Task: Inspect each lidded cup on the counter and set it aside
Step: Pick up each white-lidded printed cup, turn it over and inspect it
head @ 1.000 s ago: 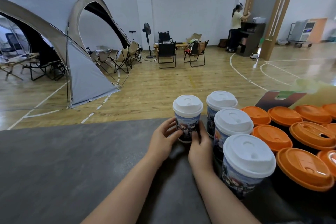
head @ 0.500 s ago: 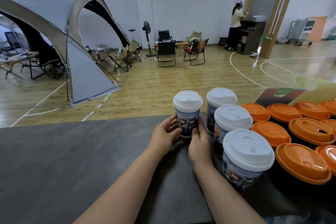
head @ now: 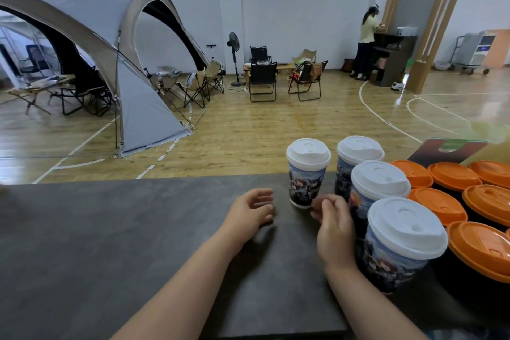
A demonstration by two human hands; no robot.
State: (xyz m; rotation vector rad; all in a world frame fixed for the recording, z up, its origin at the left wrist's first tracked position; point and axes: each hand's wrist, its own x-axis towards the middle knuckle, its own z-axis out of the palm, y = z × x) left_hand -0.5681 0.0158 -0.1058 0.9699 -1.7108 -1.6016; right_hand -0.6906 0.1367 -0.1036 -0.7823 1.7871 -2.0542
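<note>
Gym floor with court lines stretches behind a dark grey desk, and a tent fills the left of the hall. Near the desk's far edge stands the cup I am checking, upright, with its white lid seated level and its printed wall facing me. Neither hand has it. My left hand lies low just left of it, clearly apart, fingers loosely curled round nothing. My right hand sits by its base, slack and empty too, with fingertips so close to the foot that I cannot tell whether they brush it. To the right, three more cups run toward me in a tight row, pressed against a crowd of orange lids. I judge the cup to be thin paper: light if empty, though I cannot see whether anything is inside. The wall would give under a hard squeeze, and the glossy print looks a little slick. It is tall on a narrow foot, so a nudge high up could tip it. I would take it round the middle of the wall, thumb on one side and fingers on the other, and never lift it by the lid, which may pop off. I would come in from the open left side.
</note>
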